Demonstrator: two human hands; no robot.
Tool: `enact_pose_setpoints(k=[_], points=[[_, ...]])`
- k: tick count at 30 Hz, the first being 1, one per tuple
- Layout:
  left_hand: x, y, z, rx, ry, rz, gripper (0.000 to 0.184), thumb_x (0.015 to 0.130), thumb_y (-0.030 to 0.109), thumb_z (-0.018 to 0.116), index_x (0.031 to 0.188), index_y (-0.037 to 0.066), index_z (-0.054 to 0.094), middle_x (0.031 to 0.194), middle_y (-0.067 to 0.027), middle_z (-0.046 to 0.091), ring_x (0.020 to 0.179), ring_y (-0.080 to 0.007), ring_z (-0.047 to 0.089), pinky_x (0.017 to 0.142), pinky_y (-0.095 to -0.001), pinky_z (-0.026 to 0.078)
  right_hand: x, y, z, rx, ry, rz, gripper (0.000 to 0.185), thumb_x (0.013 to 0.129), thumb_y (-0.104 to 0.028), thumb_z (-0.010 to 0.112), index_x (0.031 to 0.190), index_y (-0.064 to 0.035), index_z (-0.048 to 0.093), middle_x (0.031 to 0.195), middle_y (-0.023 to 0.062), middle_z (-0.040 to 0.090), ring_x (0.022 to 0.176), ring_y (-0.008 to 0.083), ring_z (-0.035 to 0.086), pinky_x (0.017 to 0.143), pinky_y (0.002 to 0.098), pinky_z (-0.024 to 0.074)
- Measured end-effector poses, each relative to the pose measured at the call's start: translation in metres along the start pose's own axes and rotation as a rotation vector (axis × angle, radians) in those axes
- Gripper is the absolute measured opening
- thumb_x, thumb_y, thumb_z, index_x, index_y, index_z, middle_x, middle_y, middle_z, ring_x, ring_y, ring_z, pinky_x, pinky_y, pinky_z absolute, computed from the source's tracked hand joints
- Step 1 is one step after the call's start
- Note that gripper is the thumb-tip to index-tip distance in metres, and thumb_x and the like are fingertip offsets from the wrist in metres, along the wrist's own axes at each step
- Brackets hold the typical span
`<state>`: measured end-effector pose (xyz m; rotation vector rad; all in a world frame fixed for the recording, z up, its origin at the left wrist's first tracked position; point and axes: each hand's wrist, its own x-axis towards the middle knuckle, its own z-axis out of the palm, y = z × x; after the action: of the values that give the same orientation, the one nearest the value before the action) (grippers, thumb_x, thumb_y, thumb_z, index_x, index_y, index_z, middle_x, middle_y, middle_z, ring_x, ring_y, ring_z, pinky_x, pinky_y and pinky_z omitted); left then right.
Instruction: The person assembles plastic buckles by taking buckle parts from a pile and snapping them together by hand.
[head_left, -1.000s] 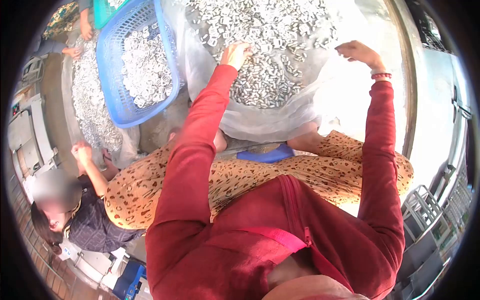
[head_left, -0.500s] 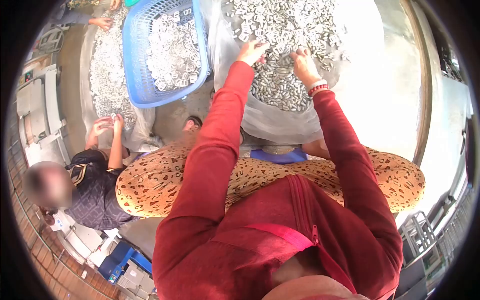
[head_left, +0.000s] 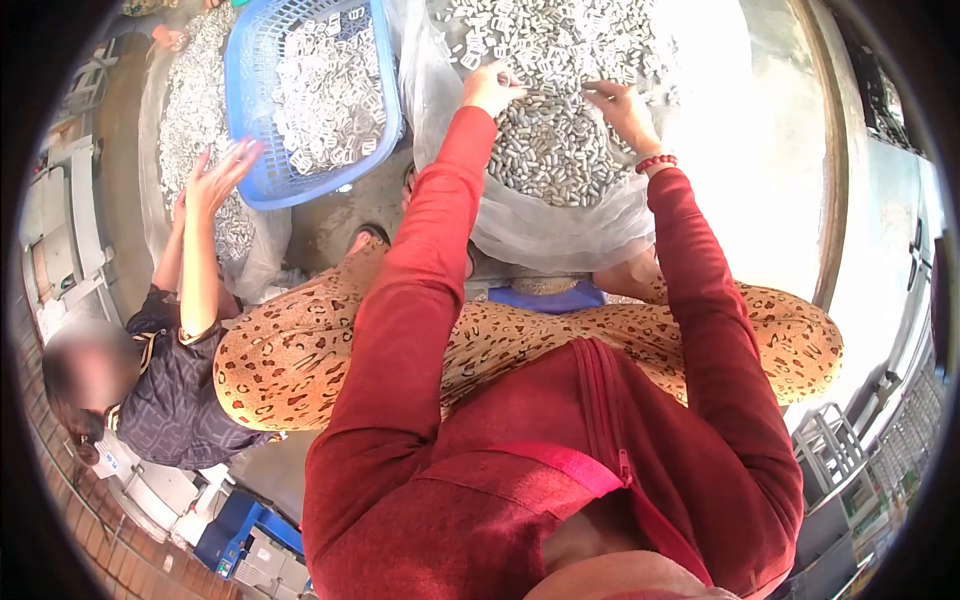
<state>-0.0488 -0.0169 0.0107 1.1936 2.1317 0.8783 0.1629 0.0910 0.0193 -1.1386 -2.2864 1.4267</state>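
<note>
Small grey metal pieces point(head_left: 560, 160) lie in a heap on a translucent plastic sheet point(head_left: 565, 240) in front of me. My left hand point(head_left: 490, 90) is over the left side of the heap, its thumb and fingers closed in a pinch. Across from it, my right hand point(head_left: 626, 115), with a red bead bracelet point(head_left: 656, 161) at the wrist, is also pinched, close above the pieces. Whatever is at the fingertips of either hand is too small to make out. Flat buckle-like metal pieces point(head_left: 472, 52) are mixed in beyond my left hand.
A blue plastic basket point(head_left: 237, 120) with many pale buckle-like pieces point(head_left: 330, 95) stands to the left. Past it, a co-worker point(head_left: 180, 390) sits by another long heap point(head_left: 195, 110). Another person's hand point(head_left: 170, 38) shows at the far upper left. Machines stand along the left side.
My hands have moved slightly farther apart, the right one outward. The co-worker's hand has risen and reached toward the basket's side. The whole view has shifted a little.
</note>
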Motion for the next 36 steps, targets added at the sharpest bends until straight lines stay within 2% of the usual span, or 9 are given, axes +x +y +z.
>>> enact_pose_setpoints(k=[4, 6, 8, 14, 18, 22, 29, 32, 36], points=[[-0.004, 0.005, -0.002, -0.574, -0.089, -0.235, 0.024, 0.063, 0.017, 0.073, 0.078, 0.006, 0.058, 0.061, -0.0007, 0.054, 0.046, -0.0092, 0.047, 0.042, -0.0244, 0.037, -0.024, -0.002, 0.03, -0.675, 0.016, -0.38, 0.037, 0.063, -0.016, 0.068, 0.099, -0.0094, 0.062, 0.078, 0.0114, 0.054, 0.082, 0.0262, 0.054, 0.078, 0.0366, 0.0434], [-0.003, 0.0, 0.0, -0.672, -0.071, -0.26, 0.024, 0.066, 0.016, 0.072, 0.082, 0.006, 0.057, 0.062, 0.0007, 0.053, 0.044, -0.0075, 0.045, 0.04, -0.0225, 0.035, -0.017, 0.006, 0.041, -0.478, -0.005, -0.36, 0.031, 0.066, -0.013, 0.067, 0.096, -0.0065, 0.063, 0.077, 0.0109, 0.057, 0.073, 0.0221, 0.058, 0.071, 0.0327, 0.0461], [-0.01, 0.016, -0.016, -0.962, -0.089, -0.327, 0.021, 0.07, 0.013, 0.069, 0.084, 0.006, 0.056, 0.068, -0.0013, 0.055, 0.05, -0.0074, 0.046, 0.044, -0.0214, 0.037, -0.016, -0.022, 0.029, 0.128, -0.144, 0.155, 0.026, 0.069, -0.012, 0.065, 0.093, -0.0028, 0.063, 0.075, 0.0098, 0.06, 0.061, 0.0162, 0.059, 0.061, 0.0272, 0.0471], [-0.005, 0.015, -0.026, -1.44, -0.176, -0.224, 0.008, 0.074, 0.005, 0.055, 0.081, 0.007, 0.052, 0.083, -0.0101, 0.06, 0.07, -0.0156, 0.058, 0.061, -0.0266, 0.05, -0.004, -0.011, -0.008, 0.075, -0.065, 0.026, 0.04, 0.066, -0.017, 0.068, 0.104, -0.0034, 0.06, 0.077, 0.0104, 0.06, 0.067, 0.0125, 0.055, 0.065, 0.0245, 0.0445], [-0.012, 0.03, -0.015, -1.037, -0.4, -0.299, 0.009, 0.073, 0.006, 0.056, 0.082, 0.005, 0.053, 0.078, -0.0082, 0.057, 0.062, -0.0138, 0.054, 0.051, -0.0249, 0.046, -0.013, -0.011, -0.009, 0.612, -0.162, 0.285, 0.04, 0.07, -0.015, 0.066, 0.103, 0.006, 0.056, 0.083, 0.0087, 0.06, 0.073, 0.0119, 0.054, 0.068, 0.0232, 0.0448], [-0.034, 0.014, 0.03, 0.174, -0.3, 0.509, 0.026, 0.07, 0.026, 0.068, 0.089, 0.01, 0.061, 0.075, -0.0073, 0.054, 0.07, -0.0219, 0.054, 0.063, -0.0297, 0.044, -0.005, 0.018, 0.001, 0.642, -0.115, 0.228, 0.042, 0.074, -0.008, 0.055, 0.111, 0.0084, 0.049, 0.086, 0.0125, 0.061, 0.076, 0.0142, 0.058, 0.071, 0.0234, 0.0465], [-0.026, 0.017, 0.001, -0.033, -0.031, 0.215, 0.021, 0.073, 0.022, 0.063, 0.085, 0.005, 0.058, 0.074, -0.0079, 0.055, 0.072, -0.0229, 0.054, 0.065, -0.032, 0.044, 0.047, 0.015, 0.012, -0.21, 0.27, -0.115, 0.018, 0.078, -0.019, 0.054, 0.088, -0.0073, 0.064, 0.075, 0.0194, 0.06, 0.072, 0.0339, 0.058, 0.068, 0.0382, 0.0466], [-0.016, -0.007, -0.013, -1.087, -0.068, -0.305, 0.011, 0.075, 0.013, 0.055, 0.079, 0.003, 0.055, 0.072, -0.0066, 0.054, 0.07, -0.0212, 0.054, 0.062, -0.0317, 0.045, 0.065, 0.001, 0.033, -0.447, 0.186, -0.146, 0.04, 0.074, -0.028, 0.062, 0.108, -0.0091, 0.056, 0.092, 0.0163, 0.057, 0.088, 0.0324, 0.054, 0.076, 0.0371, 0.0441], [-0.02, -0.013, -0.035, -1.692, -0.092, -0.272, 0.018, 0.071, 0.01, 0.042, 0.081, -0.001, 0.053, 0.083, -0.0138, 0.052, 0.072, -0.0251, 0.053, 0.055, -0.029, 0.044, 0.049, -0.028, 0.064, -0.791, -0.146, -0.241, 0.032, 0.073, -0.008, 0.055, 0.104, -0.0039, 0.053, 0.106, 0.0162, 0.051, 0.104, 0.0284, 0.047, 0.092, 0.0396, 0.0354]])
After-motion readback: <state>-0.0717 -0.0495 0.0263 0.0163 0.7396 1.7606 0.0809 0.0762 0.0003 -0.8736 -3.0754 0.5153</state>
